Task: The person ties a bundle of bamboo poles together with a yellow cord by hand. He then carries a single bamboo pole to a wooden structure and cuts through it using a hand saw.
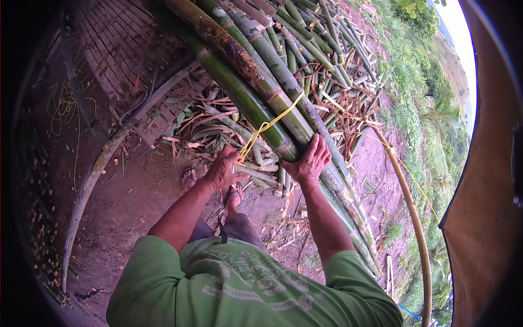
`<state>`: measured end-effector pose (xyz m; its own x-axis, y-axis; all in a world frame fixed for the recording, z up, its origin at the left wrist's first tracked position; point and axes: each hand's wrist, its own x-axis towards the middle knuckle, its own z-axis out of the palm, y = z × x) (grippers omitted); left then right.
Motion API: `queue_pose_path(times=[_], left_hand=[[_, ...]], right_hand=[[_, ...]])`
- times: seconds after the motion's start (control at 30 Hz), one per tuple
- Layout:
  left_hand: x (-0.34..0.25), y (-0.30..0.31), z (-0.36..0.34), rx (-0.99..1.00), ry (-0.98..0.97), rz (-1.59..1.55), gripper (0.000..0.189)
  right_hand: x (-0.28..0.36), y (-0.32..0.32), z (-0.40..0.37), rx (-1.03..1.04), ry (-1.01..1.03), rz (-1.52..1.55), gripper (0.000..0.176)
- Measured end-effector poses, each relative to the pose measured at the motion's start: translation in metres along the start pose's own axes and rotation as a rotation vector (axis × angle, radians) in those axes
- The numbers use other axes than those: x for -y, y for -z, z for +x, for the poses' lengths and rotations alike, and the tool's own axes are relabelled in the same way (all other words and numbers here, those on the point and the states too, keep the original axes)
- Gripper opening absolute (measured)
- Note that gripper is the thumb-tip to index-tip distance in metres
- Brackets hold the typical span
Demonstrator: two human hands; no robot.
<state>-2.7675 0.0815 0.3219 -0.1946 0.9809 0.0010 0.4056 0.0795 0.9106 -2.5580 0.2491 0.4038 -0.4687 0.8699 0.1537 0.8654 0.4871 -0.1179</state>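
Observation:
Several long green and brown-mottled bamboo poles lie side by side in a bundle, slanting from upper left to lower right. A yellow cord is looped around them and knotted on the near side. My left hand is closed on the cord's near end, just left of the bundle. Pressed on the bundle, my right hand grips a bamboo pole below the cord. Its thumb rests by a green pole's end, and its fingertips reach over the poles.
Behind the bundle lies a heap of cut bamboo pieces with dry husks. A slatted bamboo platform stands upper left. Curved poles rise at left and right. Tangled yellow cord lies far left.

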Motion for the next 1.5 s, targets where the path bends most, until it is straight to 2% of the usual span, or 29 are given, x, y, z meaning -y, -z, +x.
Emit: queue_pose_path(times=[0.03,0.1,0.2,0.3,0.33,0.43,0.53,0.57,0.63,0.73,0.8,0.87,0.93,0.97,1.03,1.13,1.23,1.27,1.3,1.37,1.4,1.5], left_hand=[[-0.001,0.018,0.003,0.101,0.027,0.033,0.048],[0.002,0.037,0.019,0.165,-0.181,0.178,0.046],[-0.013,0.037,0.041,0.497,0.093,-0.355,0.036],[-0.048,0.031,0.046,0.45,0.612,-1.448,0.034],[-0.047,0.021,0.046,0.481,0.702,-1.535,0.04],[-0.057,-0.008,0.029,0.469,0.511,-0.621,0.039],[-0.081,0.02,-0.015,0.517,0.136,0.123,0.032],[-0.079,0.029,-0.028,0.527,0.129,0.182,0.029],[-0.069,0.05,-0.046,0.539,0.11,0.304,0.037],[-0.039,0.063,-0.049,0.511,0.158,0.218,0.059],[-0.047,0.072,-0.016,0.302,0.08,0.144,0.073],[-0.066,0.073,0.021,-0.018,0.058,0.001,0.069],[-0.063,0.055,0.059,-0.15,-0.033,0.15,0.064],[-0.068,0.044,0.075,-0.164,-0.081,0.218,0.061],[-0.089,0.021,0.094,-0.093,-0.014,0.194,0.059],[-0.098,0.001,0.109,-0.242,0.013,0.243,0.049],[-0.099,-0.006,0.112,-0.263,0.11,0.176,0.042],[-0.085,-0.009,0.116,-0.284,0.072,0.198,0.041],[-0.081,-0.004,0.119,-0.299,0.185,0.021,0.039],[-0.073,-0.001,0.115,-0.48,0.154,0.012,0.033],[-0.099,0.005,0.109,-0.608,0.029,0.157,0.023],[-0.12,-0.002,0.112,-0.359,0.105,0.336,0.019]], right_hand=[[0.001,-0.001,-0.001,-0.005,0.0,0.002,0.121],[0.001,0.001,0.0,0.034,-0.016,0.01,0.123],[-0.001,0.0,0.0,0.008,0.005,0.012,0.122],[0.001,0.0,0.002,0.002,0.009,-0.014,0.125],[0.0,-0.001,0.001,-0.013,0.017,-0.018,0.125],[0.0,0.001,0.001,-0.011,0.024,0.019,0.124],[0.0,-0.002,-0.001,-0.034,0.021,-0.006,0.124],[0.001,-0.004,-0.003,-0.032,0.016,-0.008,0.124],[-0.001,-0.006,-0.005,-0.038,0.011,-0.011,0.125],[-0.001,-0.007,-0.004,-0.01,0.001,0.02,0.126],[-0.001,-0.004,-0.005,0.027,-0.022,0.004,0.128],[-0.001,-0.004,-0.008,0.034,-0.02,0.01,0.129],[-0.002,-0.004,-0.007,0.03,-0.014,0.023,0.13],[-0.002,-0.004,-0.007,0.03,-0.015,0.022,0.13],[0.001,0.0,-0.007,0.033,-0.032,0.007,0.13],[-0.001,-0.005,-0.008,0.003,-0.034,0.025,0.127],[-0.002,-0.004,-0.013,0.025,-0.047,0.02,0.124],[-0.001,-0.003,-0.012,0.029,-0.047,0.017,0.123],[0.0,-0.002,-0.012,0.032,-0.065,0.009,0.123],[0.003,-0.001,-0.013,0.039,-0.096,-0.008,0.123],[0.002,-0.001,-0.013,0.026,-0.096,0.004,0.124],[-0.002,-0.002,-0.016,0.004,-0.055,0.057,0.125]])
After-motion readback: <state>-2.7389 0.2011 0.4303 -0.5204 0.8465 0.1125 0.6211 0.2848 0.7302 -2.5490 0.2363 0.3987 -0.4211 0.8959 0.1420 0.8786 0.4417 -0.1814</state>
